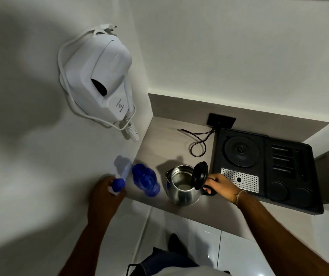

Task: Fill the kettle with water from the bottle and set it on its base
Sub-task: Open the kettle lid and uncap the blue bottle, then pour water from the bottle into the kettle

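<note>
A steel kettle [181, 193] stands on the grey counter [159, 140] with its black lid [199, 175] flipped up, so the inside shows. My right hand [222, 186] grips the kettle's black handle. The round black kettle base [241, 151] sits on a black tray [291, 198] to the right, with nothing on it. My left hand [105, 193] holds a pale bottle with a blue cap [119, 183] close to the left wall. A translucent blue bottle [145, 180] stands on the counter between that hand and the kettle.
A white wall hair dryer [104, 80] with a coiled cord hangs on the left wall above the counter. A black socket plate [221, 119] and a loose black cable [198, 143] lie behind the kettle. The tray also carries a perforated metal plate [239, 179] and slotted compartments.
</note>
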`<move>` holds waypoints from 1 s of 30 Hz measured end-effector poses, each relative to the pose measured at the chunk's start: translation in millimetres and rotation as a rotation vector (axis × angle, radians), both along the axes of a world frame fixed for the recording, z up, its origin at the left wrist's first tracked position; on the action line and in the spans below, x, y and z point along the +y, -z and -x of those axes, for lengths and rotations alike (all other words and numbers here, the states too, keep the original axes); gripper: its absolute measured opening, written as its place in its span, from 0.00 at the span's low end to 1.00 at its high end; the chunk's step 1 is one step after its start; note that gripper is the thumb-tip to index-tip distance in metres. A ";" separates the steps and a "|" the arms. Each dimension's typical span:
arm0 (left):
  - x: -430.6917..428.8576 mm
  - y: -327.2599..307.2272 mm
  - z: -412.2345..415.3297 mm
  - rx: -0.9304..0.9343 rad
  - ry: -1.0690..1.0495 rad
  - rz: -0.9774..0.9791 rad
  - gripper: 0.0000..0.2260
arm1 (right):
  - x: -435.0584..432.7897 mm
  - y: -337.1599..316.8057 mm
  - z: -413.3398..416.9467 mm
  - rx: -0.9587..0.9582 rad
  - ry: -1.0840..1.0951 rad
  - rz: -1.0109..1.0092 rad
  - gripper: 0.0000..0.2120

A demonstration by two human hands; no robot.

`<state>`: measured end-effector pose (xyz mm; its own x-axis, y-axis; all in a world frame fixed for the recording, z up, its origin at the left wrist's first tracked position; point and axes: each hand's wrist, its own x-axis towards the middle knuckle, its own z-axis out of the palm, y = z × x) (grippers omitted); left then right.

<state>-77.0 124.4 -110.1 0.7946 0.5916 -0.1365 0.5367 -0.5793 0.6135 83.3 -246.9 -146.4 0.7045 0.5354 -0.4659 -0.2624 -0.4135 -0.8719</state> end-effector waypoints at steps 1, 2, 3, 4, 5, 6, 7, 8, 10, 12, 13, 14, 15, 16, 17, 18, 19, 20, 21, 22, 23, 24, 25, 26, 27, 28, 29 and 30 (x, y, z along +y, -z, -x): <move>-0.5 15.3 4.1 0.038 0.013 0.025 0.18 | -0.6 0.4 0.1 0.002 -0.002 -0.001 0.23; -1.7 28.1 5.7 0.064 0.031 0.040 0.19 | -0.2 1.3 -0.3 0.003 -0.003 -0.004 0.22; -4.4 38.5 5.6 0.077 0.045 0.052 0.18 | -0.3 1.9 -0.4 0.001 -0.001 -0.007 0.21; -6.3 47.4 3.5 0.077 0.060 0.058 0.17 | 0.3 2.0 -0.6 -0.005 0.002 -0.006 0.20; -8.2 55.6 0.1 0.070 0.084 0.056 0.16 | 0.9 2.3 -0.5 -0.009 0.005 -0.005 0.18; -11.2 61.5 -4.8 0.073 0.114 0.054 0.13 | 0.8 1.8 -0.5 -0.011 0.009 -0.004 0.17; -13.4 66.5 -9.5 0.087 0.137 0.062 0.11 | 1.0 2.2 0.3 -0.011 0.012 -0.004 0.17; -14.5 70.5 -13.3 0.107 0.141 0.071 0.11 | 1.6 2.2 0.6 -0.012 0.017 -0.001 0.17; -16.0 76.8 -16.4 0.121 0.125 0.062 0.14 | 2.9 2.8 1.7 -0.013 0.031 0.007 0.16; -18.8 86.3 -12.6 0.062 0.182 0.035 0.14 | 3.1 1.5 2.1 -0.005 0.053 0.005 0.16; -19.8 90.6 -9.7 0.048 0.203 0.030 0.15 | 3.2 1.5 1.3 -0.002 0.061 0.007 0.15; -19.7 93.1 -7.6 0.050 0.204 0.038 0.19 | 2.9 3.3 0.7 0.001 0.062 0.015 0.16; -19.3 94.5 -6.0 0.062 0.189 0.038 0.25 | 2.0 5.6 0.0 0.004 0.060 0.026 0.18; -18.1 96.4 -4.1 0.067 0.169 0.017 0.31 | 0.8 7.8 -0.4 0.006 0.058 0.036 0.22; -17.4 97.6 -2.1 0.062 0.150 -0.014 0.37 | -0.4 9.1 -0.5 0.006 0.054 0.044 0.25; -17.4 98.0 0.5 0.045 0.135 -0.044 0.41 | -0.6 9.0 -0.4 0.004 0.054 0.050 0.26; -18.4 96.9 2.4 0.021 0.122 -0.062 0.45 | 0.2 7.3 -0.2 0.002 0.055 0.050 0.25; -20.0 95.8 3.8 -0.013 0.117 -0.064 0.48 | 1.1 4.2 0.1 0.003 0.055 0.048 0.22; -21.6 95.2 4.4 -0.050 0.124 -0.050 0.51 | 2.0 1.0 0.3 0.006 0.051 0.048 0.19; -22.9 95.2 3.3 -0.088 0.139 -0.032 0.54 | 2.7 -1.7 0.1 0.011 0.040 0.048 0.17; -24.9 94.3 0.5 -0.118 0.148 -0.001 0.56 | 2.8 -3.1 -0.3 0.016 0.028 0.046 0.17; -27.9 92.6 -3.4 -0.146 0.146 0.065 0.57 | 2.6 -3.4 -0.2 0.020 0.021 0.043 0.17; -31.8 89.5 -7.9 -0.168 0.131 0.179 0.57 | 2.8 -3.3 -0.4 0.020 0.018 0.037 0.17; -36.1 86.7 -12.5 -0.185 0.106 0.312 0.57 | 3.5 -1.9 -0.1 0.018 0.019 0.031 0.17; -42.7 82.6 -17.6 -0.191 0.086 0.418 0.55 | 2.9 -0.4 0.3 0.015 0.022 0.028 0.17; -48.0 80.1 -23.0 -0.187 0.056 0.486 0.54 | 3.8 2.2 0.9 0.013 0.027 0.028 0.17; -55.0 78.2 -27.9 -0.174 0.008 0.514 0.54 | 2.4 3.9 1.0 0.008 0.030 0.032 0.17; -59.9 78.4 -32.0 -0.159 -0.040 0.533 0.53 | 2.0 5.8 1.2 0.002 0.030 0.037 0.17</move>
<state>-45.0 64.5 -188.5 0.8080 0.5038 -0.3055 0.4289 -0.1475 0.8912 82.1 -244.9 -152.2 0.7186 0.4966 -0.4869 -0.2771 -0.4378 -0.8553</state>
